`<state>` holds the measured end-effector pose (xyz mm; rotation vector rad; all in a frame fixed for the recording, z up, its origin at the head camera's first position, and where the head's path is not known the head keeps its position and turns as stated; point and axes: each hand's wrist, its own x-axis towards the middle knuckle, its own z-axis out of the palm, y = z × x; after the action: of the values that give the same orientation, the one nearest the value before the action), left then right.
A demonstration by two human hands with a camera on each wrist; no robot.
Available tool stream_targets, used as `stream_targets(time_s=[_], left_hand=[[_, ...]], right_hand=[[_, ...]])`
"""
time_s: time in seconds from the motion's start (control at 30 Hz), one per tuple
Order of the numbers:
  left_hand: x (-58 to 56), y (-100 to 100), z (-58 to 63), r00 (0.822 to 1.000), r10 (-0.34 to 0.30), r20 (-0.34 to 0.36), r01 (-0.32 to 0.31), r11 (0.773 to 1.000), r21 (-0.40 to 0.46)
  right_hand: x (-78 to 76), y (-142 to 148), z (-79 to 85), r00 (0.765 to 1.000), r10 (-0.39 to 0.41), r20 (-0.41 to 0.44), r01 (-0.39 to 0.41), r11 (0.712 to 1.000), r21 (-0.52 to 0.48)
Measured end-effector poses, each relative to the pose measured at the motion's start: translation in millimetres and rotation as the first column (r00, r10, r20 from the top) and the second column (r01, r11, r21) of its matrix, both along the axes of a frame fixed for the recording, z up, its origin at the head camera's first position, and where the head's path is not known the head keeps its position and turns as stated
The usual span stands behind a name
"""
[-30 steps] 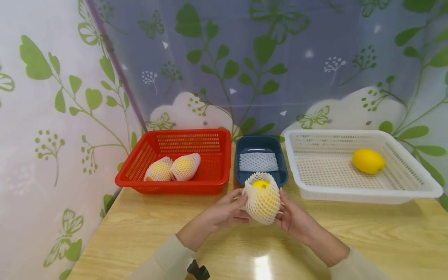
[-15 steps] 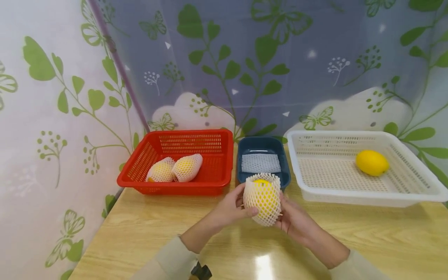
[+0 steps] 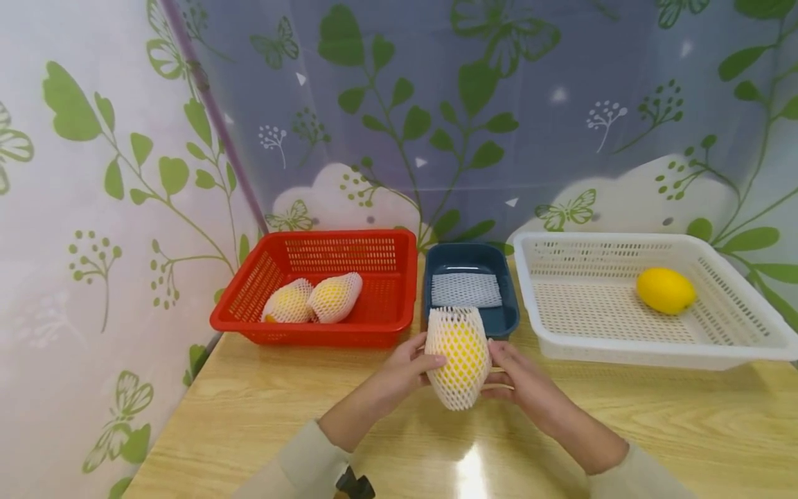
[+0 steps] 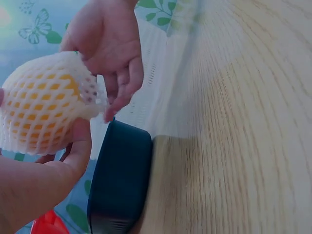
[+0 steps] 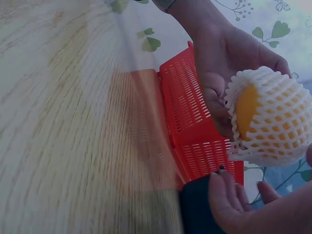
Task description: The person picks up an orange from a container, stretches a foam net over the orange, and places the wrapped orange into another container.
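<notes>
"So, what's leftmost?"

"Red basket (image 3: 312, 339), at the surface's (image 3: 262, 388) far left corner, two netted fruits (image 3: 335, 299) by its near edge."

"Then?"

"The left hand (image 3: 400, 372) grips the netted yellow fruit (image 3: 460, 362) above the surface, by the blue tray's (image 3: 467, 254) near edge. The right hand's (image 3: 525, 379) fingers lie loose at its side; I can't tell whether they touch."

"Handling?"

"Probably light, firm inside soft, stretchy net (image 3: 455, 316) that might slip. Cradle its middle, not the loose end."

"Rightmost?"

"White basket (image 3: 648, 353), one bare yellow fruit (image 3: 666, 291) towards its right edge."

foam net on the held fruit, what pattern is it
The foam net has diamond-shaped mesh, clearest in the head view.
</notes>
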<state>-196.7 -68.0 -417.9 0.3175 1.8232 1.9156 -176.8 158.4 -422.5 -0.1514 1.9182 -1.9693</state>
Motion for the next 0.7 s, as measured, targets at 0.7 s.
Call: stream_targets(time_s=[0.7], left_hand=[[0.7,5.7,3.6,0.991,-0.060,0.117,0.062,0.998,-0.013]], right_hand=[[10.1,-7.3,2.5,0.997,-0.050,-0.064,0.042,0.992,-0.119]])
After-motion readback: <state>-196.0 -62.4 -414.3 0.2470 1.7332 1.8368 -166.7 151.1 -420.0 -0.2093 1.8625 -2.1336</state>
